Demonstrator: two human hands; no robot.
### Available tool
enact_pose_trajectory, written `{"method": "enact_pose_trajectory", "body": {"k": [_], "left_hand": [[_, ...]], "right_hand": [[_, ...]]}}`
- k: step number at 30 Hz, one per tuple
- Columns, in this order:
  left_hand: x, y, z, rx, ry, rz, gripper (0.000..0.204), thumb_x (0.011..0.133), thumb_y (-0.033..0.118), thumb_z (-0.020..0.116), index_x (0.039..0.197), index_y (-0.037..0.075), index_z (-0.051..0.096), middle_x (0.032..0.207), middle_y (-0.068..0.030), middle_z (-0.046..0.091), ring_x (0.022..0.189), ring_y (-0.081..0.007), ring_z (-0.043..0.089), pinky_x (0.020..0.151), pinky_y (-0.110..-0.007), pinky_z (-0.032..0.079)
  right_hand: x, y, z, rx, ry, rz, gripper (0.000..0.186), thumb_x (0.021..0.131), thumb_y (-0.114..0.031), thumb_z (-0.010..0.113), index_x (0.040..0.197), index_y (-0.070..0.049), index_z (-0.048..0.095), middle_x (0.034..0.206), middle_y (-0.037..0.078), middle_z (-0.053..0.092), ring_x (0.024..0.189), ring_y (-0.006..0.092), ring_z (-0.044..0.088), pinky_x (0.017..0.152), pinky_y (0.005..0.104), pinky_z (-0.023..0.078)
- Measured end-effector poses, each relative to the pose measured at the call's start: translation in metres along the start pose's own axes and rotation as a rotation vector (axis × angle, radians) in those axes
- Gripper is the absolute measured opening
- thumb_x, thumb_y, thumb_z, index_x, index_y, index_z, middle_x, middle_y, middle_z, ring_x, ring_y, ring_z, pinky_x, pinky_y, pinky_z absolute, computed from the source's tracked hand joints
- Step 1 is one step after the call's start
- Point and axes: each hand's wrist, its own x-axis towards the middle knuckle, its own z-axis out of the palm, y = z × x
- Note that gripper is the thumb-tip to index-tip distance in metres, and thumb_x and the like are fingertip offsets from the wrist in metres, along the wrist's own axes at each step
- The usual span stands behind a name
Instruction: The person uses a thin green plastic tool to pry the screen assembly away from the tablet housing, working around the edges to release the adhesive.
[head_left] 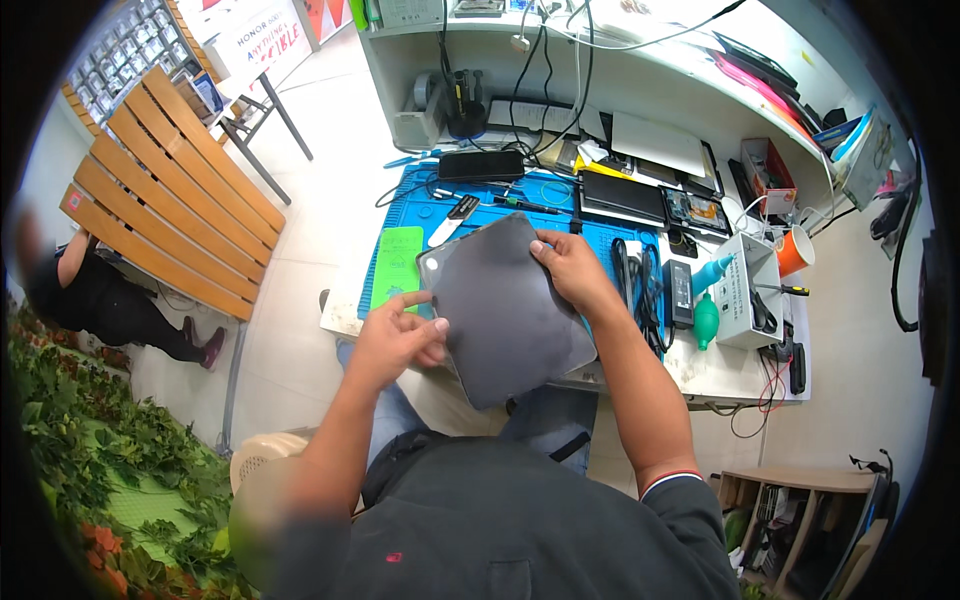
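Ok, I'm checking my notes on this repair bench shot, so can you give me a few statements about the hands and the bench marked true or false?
1. Both hands hold the dark grey tablet. True: the left hand is at its left edge and the right hand at its upper right.
2. The tablet lies flat on the blue work mat. False: it is lifted, tilted over the bench edge.
3. A black phone lies on the mat beyond the tablet. True.
4. The orange cup stands at the left end of the bench. False: it is at the right end, beside the white box.
5. A green card lies left of the tablet. True.
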Motion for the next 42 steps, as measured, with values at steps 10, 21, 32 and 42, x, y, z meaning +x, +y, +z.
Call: {"method": "enact_pose_trajectory", "body": {"k": [10, 21, 32, 42], "left_hand": [[-0.014, -0.017, 0.014, -0.122, 0.063, -0.017, 0.07, 0.097, 0.011, 0.083, 0.15, -0.014, 0.044, 0.089, -0.0171, 0.075, 0.072, -0.024, 0.078, 0.062, -0.031, 0.066], [-0.009, -0.03, 0.015, -0.221, 0.055, -0.138, 0.05, 0.099, 0.019, 0.081, 0.13, -0.012, 0.057, 0.088, -0.0176, 0.074, 0.07, -0.0254, 0.078, 0.061, -0.032, 0.064], [-0.001, -0.03, 0.009, -0.185, 0.009, -0.205, 0.031, 0.102, 0.019, 0.078, 0.111, -0.008, 0.067, 0.085, -0.0159, 0.075, 0.067, -0.0226, 0.077, 0.058, -0.031, 0.064], [0.006, -0.001, 0.002, 0.128, -0.126, -0.273, 0.029, 0.104, 0.021, 0.077, 0.105, -0.007, 0.07, 0.075, -0.0108, 0.074, 0.058, -0.0145, 0.071, 0.048, -0.028, 0.056]], "right_hand": [[0.001, 0.007, -0.003, 0.013, -0.02, -0.009, 0.036, 0.114, -0.014, 0.057, 0.142, 0.008, 0.066, 0.116, 0.011, 0.08, 0.094, 0.0142, 0.073, 0.088, 0.0301, 0.057], [-0.033, -0.034, 0.008, -0.684, 0.199, -0.069, 0.033, 0.105, -0.025, 0.069, 0.128, -0.004, 0.078, 0.102, 0.029, 0.078, 0.097, 0.0438, 0.077, 0.089, 0.0451, 0.059], [-0.037, -0.018, 0.017, -1.117, 0.289, -0.274, 0.034, 0.106, -0.031, 0.068, 0.114, 0.001, 0.077, 0.105, 0.026, 0.072, 0.09, 0.0474, 0.074, 0.082, 0.0541, 0.06], [-0.051, -0.025, 0.024, -1.281, 0.245, -0.163, 0.034, 0.108, -0.031, 0.063, 0.119, 0.001, 0.071, 0.104, 0.023, 0.072, 0.088, 0.043, 0.075, 0.079, 0.0508, 0.061]]}}
